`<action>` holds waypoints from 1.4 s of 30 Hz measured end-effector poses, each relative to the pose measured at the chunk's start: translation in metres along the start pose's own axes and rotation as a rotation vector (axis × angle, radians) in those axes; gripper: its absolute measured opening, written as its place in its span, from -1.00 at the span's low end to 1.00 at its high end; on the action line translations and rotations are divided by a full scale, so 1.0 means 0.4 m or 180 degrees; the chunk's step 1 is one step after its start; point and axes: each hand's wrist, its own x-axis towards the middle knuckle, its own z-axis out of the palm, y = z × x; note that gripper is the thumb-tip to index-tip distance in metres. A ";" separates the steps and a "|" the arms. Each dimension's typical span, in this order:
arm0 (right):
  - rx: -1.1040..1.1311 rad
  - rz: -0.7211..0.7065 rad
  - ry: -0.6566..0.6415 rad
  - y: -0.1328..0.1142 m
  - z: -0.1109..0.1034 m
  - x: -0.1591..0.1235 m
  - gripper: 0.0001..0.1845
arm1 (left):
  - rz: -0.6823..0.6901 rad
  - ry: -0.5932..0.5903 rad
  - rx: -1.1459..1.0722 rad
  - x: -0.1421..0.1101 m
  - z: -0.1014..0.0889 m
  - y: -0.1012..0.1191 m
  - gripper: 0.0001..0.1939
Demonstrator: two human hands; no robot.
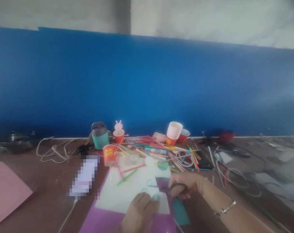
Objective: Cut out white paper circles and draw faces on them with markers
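My right hand (182, 187) is closed round a pair of scissors (153, 186), its fingers in the dark handle and the blades pointing left above a white sheet of paper (113, 197). My left hand (139, 210) has its fingers bent together over the sheet's lower part, with a small teal ring (156, 196) at the fingertips. Two similar rings, one a teal ring (149, 182) and another teal ring (144, 191), lie nearby on the paper. Beside my right hand is a piece of teal paper (180, 212). Purple paper (100, 221) lies under the white sheet.
Behind the sheet lies a pile of straws, sticks and markers (155, 150). A red cup (109, 155), a teal jar (100, 139) and stacked paper cups (174, 133) stand around it. To the left are a blurred-out phone (85, 176) and pink paper (8, 194); cables (224, 174) lie right.
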 end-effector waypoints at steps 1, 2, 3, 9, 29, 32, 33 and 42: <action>-0.0054 0.0018 0.0069 0.000 0.001 -0.001 -0.78 | -0.0003 -0.0007 0.0008 0.001 -0.001 0.000 -0.76; -0.0112 0.0035 0.0128 0.001 0.002 -0.001 -0.77 | -0.0005 -0.0018 0.0008 0.001 -0.001 0.001 -0.76; -0.0163 0.0056 0.0167 0.002 0.003 -0.001 -0.76 | -0.0007 -0.0028 0.0008 0.001 -0.002 0.001 -0.76; -0.0097 0.0040 0.0107 0.002 0.006 0.010 -0.70 | -0.0063 -0.0030 0.0001 0.000 -0.003 0.003 -0.74; -0.0360 0.0026 0.0507 -0.039 0.056 0.037 -0.64 | 0.0085 0.0038 -0.0041 0.001 0.002 -0.001 -0.74; -0.0599 0.0110 0.0416 -0.056 0.053 0.019 -0.63 | -0.0090 -0.0029 -0.0075 -0.003 0.005 0.001 -0.77; -0.0695 0.0165 0.0320 -0.064 0.049 0.006 -0.64 | -0.0156 -0.0051 -0.0100 -0.004 0.005 0.002 -0.78; -0.0764 0.0648 -0.0239 -0.107 -0.010 -0.117 -0.64 | -0.0795 -0.0464 -0.0327 -0.014 0.012 0.009 -0.70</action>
